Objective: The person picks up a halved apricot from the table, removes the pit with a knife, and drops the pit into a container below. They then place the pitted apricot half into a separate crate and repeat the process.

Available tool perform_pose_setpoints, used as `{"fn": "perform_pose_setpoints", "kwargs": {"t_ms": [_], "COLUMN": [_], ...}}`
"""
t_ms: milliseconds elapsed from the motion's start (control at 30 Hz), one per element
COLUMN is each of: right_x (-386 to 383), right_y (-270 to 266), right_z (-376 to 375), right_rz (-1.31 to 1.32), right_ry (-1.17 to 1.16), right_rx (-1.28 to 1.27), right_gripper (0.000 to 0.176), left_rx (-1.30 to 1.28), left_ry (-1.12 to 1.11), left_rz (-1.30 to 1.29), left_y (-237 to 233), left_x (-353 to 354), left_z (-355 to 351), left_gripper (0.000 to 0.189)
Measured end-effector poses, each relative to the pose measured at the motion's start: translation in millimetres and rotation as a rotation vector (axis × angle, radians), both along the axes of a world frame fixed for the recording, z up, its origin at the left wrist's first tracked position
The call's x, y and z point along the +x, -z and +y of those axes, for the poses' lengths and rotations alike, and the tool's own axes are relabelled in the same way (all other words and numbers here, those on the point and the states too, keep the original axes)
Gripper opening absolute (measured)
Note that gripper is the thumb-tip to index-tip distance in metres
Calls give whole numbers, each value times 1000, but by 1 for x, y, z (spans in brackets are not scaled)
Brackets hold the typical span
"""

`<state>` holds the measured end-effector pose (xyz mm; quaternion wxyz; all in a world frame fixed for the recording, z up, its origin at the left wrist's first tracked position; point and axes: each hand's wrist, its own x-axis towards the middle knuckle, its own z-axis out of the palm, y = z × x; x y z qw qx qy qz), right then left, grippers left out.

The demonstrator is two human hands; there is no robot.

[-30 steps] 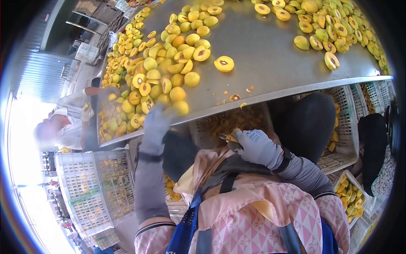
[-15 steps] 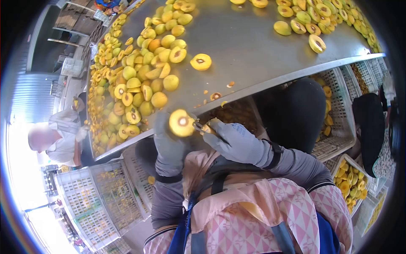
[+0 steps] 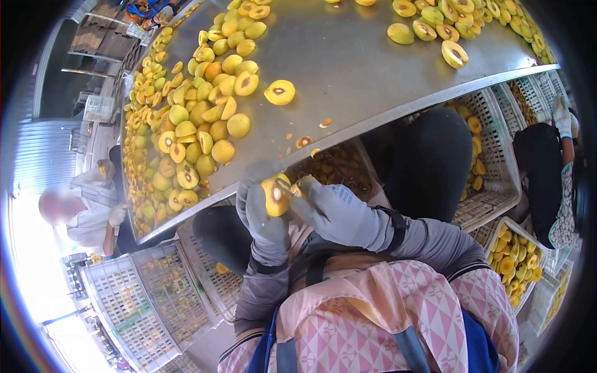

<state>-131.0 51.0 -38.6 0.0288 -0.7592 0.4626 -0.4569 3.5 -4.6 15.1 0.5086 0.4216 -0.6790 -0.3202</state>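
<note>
Just in front of the metal table's (image 3: 348,62) near edge, my gloved left hand (image 3: 262,214) is closed round a yellow half fruit (image 3: 276,195), its cut face with the stone showing. My gloved right hand (image 3: 339,214) grips a small metal tool (image 3: 293,190) whose tip is at the cut face. Part of the tool is hidden by the fingers. Beyond my hands, a large heap of halved fruit (image 3: 186,124) covers the table's left side. A single half (image 3: 280,92) lies apart from the heap, and small scraps (image 3: 303,142) lie near the edge.
Below the table edge sits a container of dark bits (image 3: 336,168). White crates stand at the lower left (image 3: 127,298) and right (image 3: 497,143), and one crate holds fruit (image 3: 513,261). A person (image 3: 84,205) is at the left, another person's dark-clad leg (image 3: 535,180) at the right.
My left hand has moved right and down with the half fruit, which has turned and now meets the tool. The table and its fruit have shifted slightly left in view.
</note>
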Motion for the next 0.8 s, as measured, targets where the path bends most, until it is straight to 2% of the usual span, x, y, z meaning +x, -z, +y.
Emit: {"fn": "perform_pose_setpoints", "kwargs": {"t_ms": [67, 100, 133, 233, 300, 367, 533, 600, 667, 733, 800], "right_x": [-5, -7, -5, -2, -6, -8, -8, -8, -7, -6, -2], "right_y": [-10, -15, -13, -9, -15, -17, -14, -13, -11, -12, -14], "right_z": [2, 2, 2, 1, 2, 2, 3, 2, 2, 2, 3], "right_rz": [65, 120, 91, 54, 91, 68, -53, -59, -87, -164, -295], "right_ry": [11, 14, 13, 9, 9, -36, -128, -108, -61, -54, -90], "right_rx": [-24, -45, -59, -89, -90, -36, 64, 42, 75, 175, 349], "right_gripper": [43, 45, 45, 46, 46, 45, 41, 35, 27, 23, 21], "left_rx": [30, -29, -89, -42, -7, -21, -204, -322, -204, 148, 160], "left_ry": [27, 31, 35, 33, -2, -6, 64, -33, -83, -81, -34], "left_rz": [83, 26, -31, -11, 3, -82, -481, -612, -495, -126, -20], "left_y": [4, 6, 8, 10, 6, 0, -10, -2, 1, -3, 9], "left_x": [-1, 0, 1, 2, -3, -5, 1, 4, 2, -8, -7], "left_z": [0, -2, -3, -2, 0, 1, -4, -3, -1, 3, 1], "left_gripper": [17, 18, 19, 33, 30, 26, 18, 16, 16, 17, 17]}}
